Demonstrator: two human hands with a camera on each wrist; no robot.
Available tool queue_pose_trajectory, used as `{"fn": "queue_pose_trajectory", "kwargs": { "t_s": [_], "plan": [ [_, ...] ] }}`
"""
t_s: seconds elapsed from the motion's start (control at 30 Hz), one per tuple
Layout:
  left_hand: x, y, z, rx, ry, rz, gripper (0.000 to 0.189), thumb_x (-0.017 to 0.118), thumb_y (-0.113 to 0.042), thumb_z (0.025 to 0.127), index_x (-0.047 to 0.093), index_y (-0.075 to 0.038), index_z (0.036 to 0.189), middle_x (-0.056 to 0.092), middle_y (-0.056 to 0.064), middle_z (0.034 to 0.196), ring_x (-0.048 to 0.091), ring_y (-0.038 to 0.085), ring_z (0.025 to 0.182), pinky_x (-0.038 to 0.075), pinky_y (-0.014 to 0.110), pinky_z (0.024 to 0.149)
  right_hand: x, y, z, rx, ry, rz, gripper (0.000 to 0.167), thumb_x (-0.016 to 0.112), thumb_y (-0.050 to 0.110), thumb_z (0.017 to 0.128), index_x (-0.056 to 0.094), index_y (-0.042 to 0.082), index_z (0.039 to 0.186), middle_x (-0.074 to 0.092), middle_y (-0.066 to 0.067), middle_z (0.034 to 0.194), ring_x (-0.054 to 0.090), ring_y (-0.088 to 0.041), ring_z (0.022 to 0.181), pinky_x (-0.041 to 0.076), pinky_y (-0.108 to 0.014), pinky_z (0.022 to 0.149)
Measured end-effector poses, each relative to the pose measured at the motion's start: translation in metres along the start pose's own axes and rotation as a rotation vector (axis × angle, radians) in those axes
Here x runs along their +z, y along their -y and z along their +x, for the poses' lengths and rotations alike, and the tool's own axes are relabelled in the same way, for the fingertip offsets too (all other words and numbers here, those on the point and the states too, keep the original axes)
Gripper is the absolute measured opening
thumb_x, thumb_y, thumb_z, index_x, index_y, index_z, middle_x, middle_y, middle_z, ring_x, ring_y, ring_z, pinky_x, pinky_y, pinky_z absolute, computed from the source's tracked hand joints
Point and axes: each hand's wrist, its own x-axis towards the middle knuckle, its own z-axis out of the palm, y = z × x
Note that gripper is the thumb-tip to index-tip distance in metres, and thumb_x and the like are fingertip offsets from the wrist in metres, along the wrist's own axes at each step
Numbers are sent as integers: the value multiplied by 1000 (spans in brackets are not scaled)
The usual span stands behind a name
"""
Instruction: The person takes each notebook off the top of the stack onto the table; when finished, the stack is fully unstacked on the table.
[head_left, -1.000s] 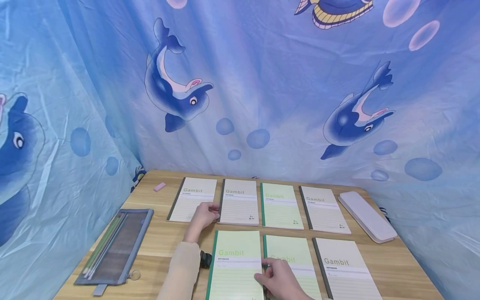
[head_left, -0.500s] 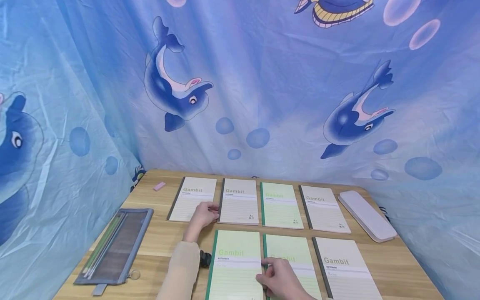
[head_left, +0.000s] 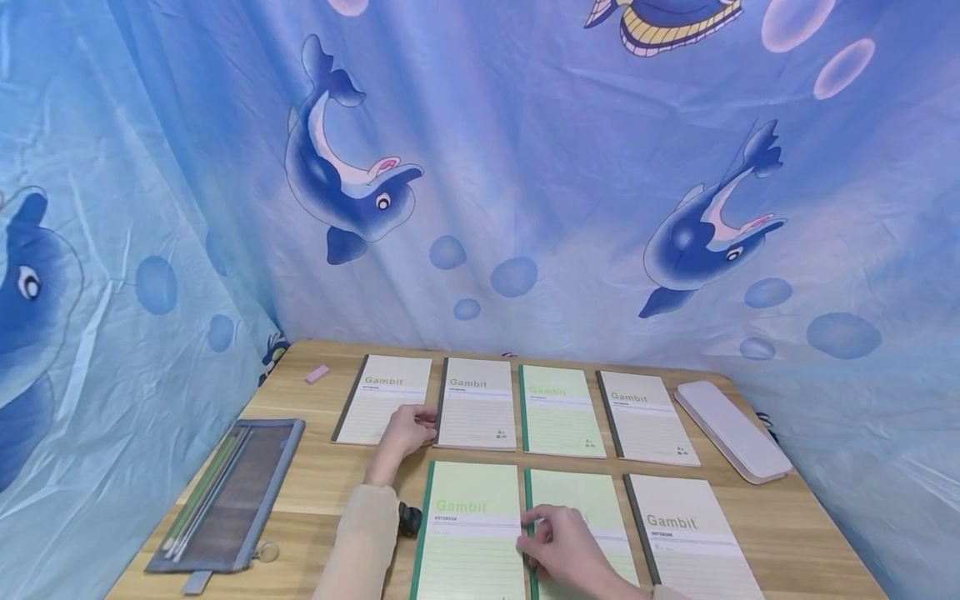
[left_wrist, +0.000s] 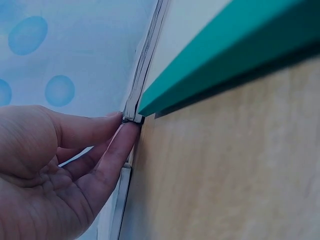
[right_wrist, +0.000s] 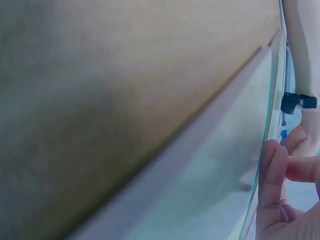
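Note:
Near the lower left corner of a white, dark-spined notebook in the back row is my left hand. In the left wrist view, that hand's thumb and a finger pinch the corner of the notebook. My right hand holds the right edge of the front green notebook between thumb and fingers. It partly covers the neighbouring green notebook. In the right wrist view, its fingertips lie by a thin green spine; their exact contact is hard to see.
More notebooks lie flat: white ones at back left, back right and front right, and a green one. A grey mesh pencil pouch, pink eraser and white case lie on the wooden table.
My right hand has shifted slightly, its thumb a little to the right at the green notebook's edge. The left hand and the notebooks look unmoved.

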Motion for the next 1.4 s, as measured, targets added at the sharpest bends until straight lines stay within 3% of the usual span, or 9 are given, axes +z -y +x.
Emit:
{"fn": "queue_pose_trajectory", "kwargs": {
  "t_s": [0.17, 0.5, 0.97, 1.13, 1.4],
  "plan": [
    [0, -2, -1, 3, 2, 2, 37, 65, 10, 86, 63, 7, 124, 69, 16, 107, 66, 26, 98, 59, 33, 80, -7, -1, 7, -37, -26, -8, 20, 70, 11, 91, 68, -2, 105, 64, 2, 60, 60, -15, 45, 51, -25, 46],
    [0, -4, 0, 1, -1, 0, 38, 65, 11, 86, 64, 7, 123, 68, 16, 107, 66, 26, 97, 59, 32, 79, -19, -2, 31, -10, -78, 2, 18, 71, 12, 90, 67, -1, 101, 65, -2, 64, 61, -18, 47, 51, -28, 42],
    [1, -4, 4, 8, -1, 1, 38, 65, 12, 85, 64, 8, 123, 69, 15, 104, 66, 25, 95, 59, 31, 77, -43, -6, 87, 91, -195, 47, 24, 73, 16, 91, 66, -3, 104, 65, -6, 80, 66, -22, 60, 56, -32, 52],
    [0, -5, 3, 7, -1, 1, 39, 65, 12, 85, 63, 8, 124, 69, 16, 106, 66, 26, 96, 59, 32, 78, -45, -4, 105, 146, -173, 81, 31, 73, 18, 91, 64, -4, 111, 62, -6, 86, 62, -17, 64, 55, -30, 55],
    [1, -1, -1, -7, -3, -5, 38, 65, 11, 85, 63, 7, 124, 69, 16, 107, 66, 26, 96, 59, 33, 78, -45, -8, 129, 130, -155, 60, 36, 75, 20, 89, 63, -3, 114, 58, -7, 90, 60, -17, 67, 55, -31, 57]
  ]
}}
